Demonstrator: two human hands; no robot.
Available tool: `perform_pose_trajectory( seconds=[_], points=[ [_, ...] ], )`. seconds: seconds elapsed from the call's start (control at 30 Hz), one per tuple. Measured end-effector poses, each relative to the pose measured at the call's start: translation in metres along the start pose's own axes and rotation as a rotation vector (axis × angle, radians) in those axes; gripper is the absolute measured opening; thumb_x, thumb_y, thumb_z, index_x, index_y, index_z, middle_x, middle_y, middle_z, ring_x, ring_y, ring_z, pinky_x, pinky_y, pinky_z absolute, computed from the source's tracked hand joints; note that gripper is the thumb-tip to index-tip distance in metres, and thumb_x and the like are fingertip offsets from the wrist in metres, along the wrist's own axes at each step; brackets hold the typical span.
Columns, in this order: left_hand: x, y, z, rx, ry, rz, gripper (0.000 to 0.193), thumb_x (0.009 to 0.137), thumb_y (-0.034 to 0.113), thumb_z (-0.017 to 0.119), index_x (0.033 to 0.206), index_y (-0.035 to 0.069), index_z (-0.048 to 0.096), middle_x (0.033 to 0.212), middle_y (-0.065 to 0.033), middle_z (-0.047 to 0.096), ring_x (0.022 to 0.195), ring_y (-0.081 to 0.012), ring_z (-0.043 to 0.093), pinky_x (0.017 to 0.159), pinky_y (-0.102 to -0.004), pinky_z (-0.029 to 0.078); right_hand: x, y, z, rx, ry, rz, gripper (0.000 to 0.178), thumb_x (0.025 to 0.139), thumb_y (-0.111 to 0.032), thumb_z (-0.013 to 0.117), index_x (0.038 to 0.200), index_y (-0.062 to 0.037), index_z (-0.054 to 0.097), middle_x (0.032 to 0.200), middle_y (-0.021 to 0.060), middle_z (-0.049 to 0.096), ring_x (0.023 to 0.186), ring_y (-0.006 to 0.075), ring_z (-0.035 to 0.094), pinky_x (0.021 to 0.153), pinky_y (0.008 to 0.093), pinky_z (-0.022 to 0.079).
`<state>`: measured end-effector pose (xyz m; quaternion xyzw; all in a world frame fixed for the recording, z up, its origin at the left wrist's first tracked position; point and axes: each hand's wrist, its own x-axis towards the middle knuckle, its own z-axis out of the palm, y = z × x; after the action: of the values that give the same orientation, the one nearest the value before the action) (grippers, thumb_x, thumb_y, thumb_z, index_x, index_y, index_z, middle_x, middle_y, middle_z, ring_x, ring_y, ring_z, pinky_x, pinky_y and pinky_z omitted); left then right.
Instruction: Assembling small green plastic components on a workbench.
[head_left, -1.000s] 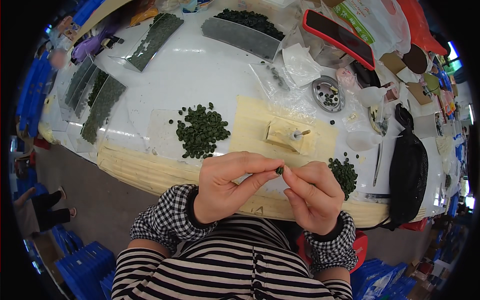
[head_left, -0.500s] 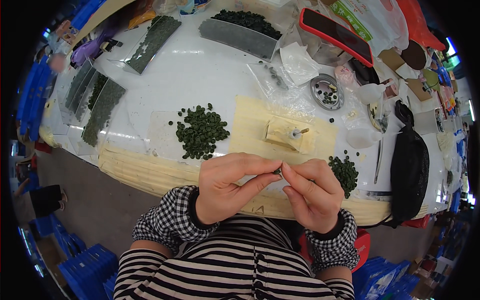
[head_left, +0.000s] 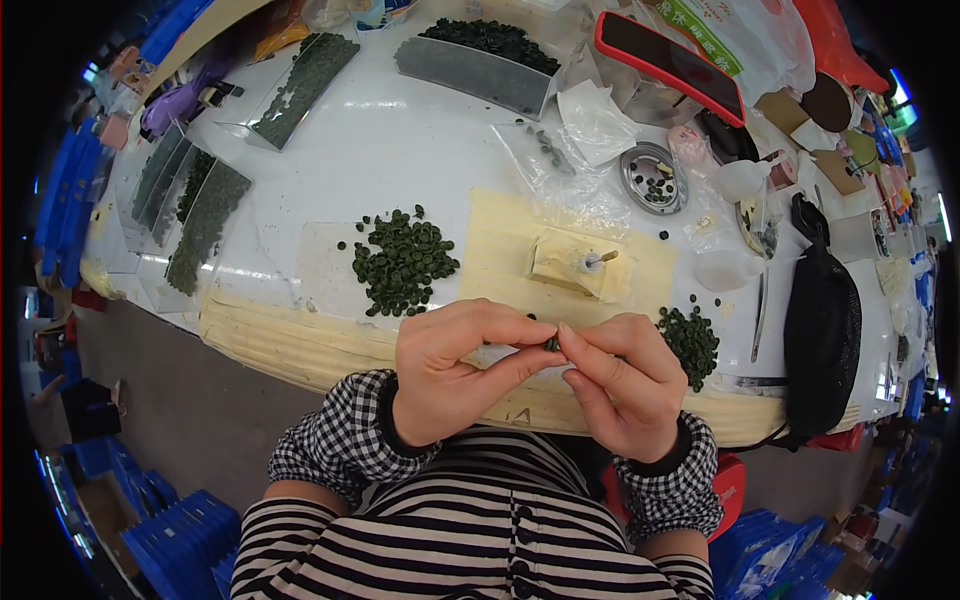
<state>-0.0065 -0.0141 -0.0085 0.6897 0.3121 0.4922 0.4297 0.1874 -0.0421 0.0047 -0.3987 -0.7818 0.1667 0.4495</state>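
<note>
Pinching narrowly, left hand [head_left: 440, 375] holds 1 green piece [head_left: 551, 344].

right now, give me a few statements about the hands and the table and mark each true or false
1. The left hand pinches a small dark green piece. True.
2. The right hand is far from the left. False: its fingertips are at the same piece.
3. The black mesh bag lies at the table's left end. False: the bag is at its right end.
4. A round dish holds several dark pieces. True.
5. The checked sleeves are plain red. False: they are black and white.
</note>
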Motion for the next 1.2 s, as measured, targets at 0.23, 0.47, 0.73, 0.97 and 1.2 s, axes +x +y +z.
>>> perform_pose_trajectory(
  seconds=[0.23, 0.47, 0.73, 0.97, 1.2],
  points=[
    [-0.0003, 0.0001, 0.0003, 0.009, 0.003, 0.0, 0.025, 0.073, -0.007, 0.078, 0.095, -0.002, 0.068, 0.087, -0.0132, 0.071, 0.079, -0.0184, 0.069, 0.069, -0.026, 0.053, 0.0006, -0.0006, -0.0001, 0.0, -0.002, 0.002, 0.04, 0.069, 0.001, 0.075, 0.109, -0.0032, 0.071, 0.09, 0.006, 0.066, 0.073, 0.0209, 0.06, 0.065, 0.031, 0.046],
    [-0.0005, -0.0011, 0.0007, 0.011, 0.011, 0.015, 0.025, 0.073, -0.007, 0.078, 0.095, -0.002, 0.068, 0.087, -0.0131, 0.071, 0.079, -0.0186, 0.069, 0.069, -0.026, 0.053, 0.0003, 0.0005, 0.0003, 0.0, -0.002, -0.006, 0.04, 0.069, 0.001, 0.075, 0.109, -0.003, 0.071, 0.09, 0.0059, 0.066, 0.072, 0.0206, 0.06, 0.064, 0.0308, 0.046],
    [0.0005, 0.0002, 0.0007, 0.011, 0.01, 0.025, 0.025, 0.073, -0.007, 0.078, 0.095, -0.002, 0.068, 0.087, -0.0135, 0.07, 0.079, -0.0183, 0.069, 0.069, -0.026, 0.054, 0.0012, -0.0002, 0.0002, 0.006, 0.005, -0.012, 0.039, 0.069, 0.001, 0.075, 0.108, -0.0027, 0.071, 0.091, 0.0059, 0.067, 0.073, 0.0202, 0.06, 0.064, 0.0305, 0.046],
    [0.0007, -0.0006, 0.0017, -0.001, 0.04, 0.017, 0.025, 0.072, -0.003, 0.08, 0.095, -0.001, 0.07, 0.085, -0.0123, 0.071, 0.077, -0.0179, 0.069, 0.068, -0.0257, 0.054, 0.0007, -0.0003, -0.0001, 0.003, 0.008, -0.016, 0.039, 0.068, 0.001, 0.075, 0.107, -0.0025, 0.072, 0.092, 0.0062, 0.067, 0.073, 0.0202, 0.061, 0.065, 0.0304, 0.046],
    [-0.0015, -0.0009, 0.0019, -0.113, 0.029, -0.111, 0.019, 0.076, -0.002, 0.077, 0.093, -0.002, 0.07, 0.087, -0.0119, 0.07, 0.081, -0.0163, 0.069, 0.072, -0.0251, 0.054, 0.0003, 0.0001, -0.0014, 0.004, 0.009, -0.027, 0.04, 0.068, 0.001, 0.075, 0.108, -0.0027, 0.072, 0.092, 0.0066, 0.067, 0.072, 0.0206, 0.06, 0.064, 0.0306, 0.046]
  ],
)
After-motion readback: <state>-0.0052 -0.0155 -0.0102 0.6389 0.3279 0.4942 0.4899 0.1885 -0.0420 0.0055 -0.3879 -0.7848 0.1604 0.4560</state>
